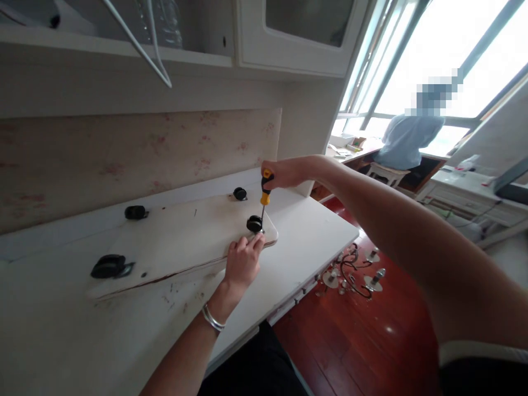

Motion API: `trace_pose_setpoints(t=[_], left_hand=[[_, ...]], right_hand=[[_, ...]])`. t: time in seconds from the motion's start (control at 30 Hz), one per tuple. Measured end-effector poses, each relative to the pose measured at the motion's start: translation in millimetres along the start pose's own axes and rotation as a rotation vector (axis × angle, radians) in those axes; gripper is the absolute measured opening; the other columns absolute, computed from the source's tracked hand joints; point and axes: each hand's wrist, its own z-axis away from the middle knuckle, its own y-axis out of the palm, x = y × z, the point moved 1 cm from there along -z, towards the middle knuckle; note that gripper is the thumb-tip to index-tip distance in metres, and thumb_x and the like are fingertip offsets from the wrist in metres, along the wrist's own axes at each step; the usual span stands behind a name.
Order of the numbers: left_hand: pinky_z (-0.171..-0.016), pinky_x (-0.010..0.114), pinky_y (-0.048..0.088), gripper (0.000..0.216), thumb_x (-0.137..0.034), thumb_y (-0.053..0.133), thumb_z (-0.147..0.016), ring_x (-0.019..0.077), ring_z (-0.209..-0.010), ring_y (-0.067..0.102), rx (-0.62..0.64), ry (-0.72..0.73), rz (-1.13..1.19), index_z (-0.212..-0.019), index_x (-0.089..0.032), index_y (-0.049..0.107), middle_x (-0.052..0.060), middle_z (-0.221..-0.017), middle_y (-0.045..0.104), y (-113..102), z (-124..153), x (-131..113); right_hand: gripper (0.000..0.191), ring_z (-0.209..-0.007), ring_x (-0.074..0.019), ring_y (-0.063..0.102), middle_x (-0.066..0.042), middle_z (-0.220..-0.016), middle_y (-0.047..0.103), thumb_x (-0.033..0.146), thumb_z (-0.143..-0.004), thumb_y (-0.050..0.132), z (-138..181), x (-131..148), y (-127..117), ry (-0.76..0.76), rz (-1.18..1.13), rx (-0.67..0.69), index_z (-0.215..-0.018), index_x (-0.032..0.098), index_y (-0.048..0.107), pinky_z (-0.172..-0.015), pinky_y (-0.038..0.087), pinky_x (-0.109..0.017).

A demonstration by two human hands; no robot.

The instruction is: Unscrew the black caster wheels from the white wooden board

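A pale wooden board (177,242) lies flat on the white desk (313,231), with black caster wheels at its corners. My right hand (284,171) is closed round the yellow and black handle of a screwdriver (265,193), held upright with its tip down at the near right caster (254,223). My left hand (243,259) rests on the board's right edge, its fingertips pinched beside that caster's base at the screwdriver tip. A silver bangle (212,319) circles my left wrist.
Other casters sit at the board's far right (240,193), far left (135,212) and near left (109,266). A metal candelabra (355,270) lies on the red wood floor. A person in a blue shirt (406,140) sits at a window desk. Cabinets (297,33) hang overhead.
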Motion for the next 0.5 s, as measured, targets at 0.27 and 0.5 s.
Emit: trace_pose_setpoints(t=[0.27,0.5], left_hand=[[-0.074,0.039,0.044,0.045,-0.007,0.050,-0.086,0.0203,-0.093,0.056,0.018,0.008,0.023,-0.126,-0.027,0.051,0.000,-0.136,0.059,-6,6,7],[-0.075,0.037,0.044,0.041,-0.012,0.050,-0.089,0.0194,-0.095,0.056,0.030,0.019,0.021,-0.127,-0.027,0.050,0.002,-0.136,0.058,-8,8,10]], right_hand=[[0.062,-0.076,-0.0280,0.063,-0.014,-0.090,0.068,0.069,-0.083,0.048,-15,-6,12,0.109,0.108,-0.097,-0.122,0.022,0.059,-0.066,0.044,-0.039],[0.062,-0.071,-0.0302,0.062,-0.015,-0.081,0.066,0.077,-0.080,0.041,-15,-6,12,0.178,0.265,-0.105,-0.098,0.023,0.065,-0.063,0.042,-0.042]])
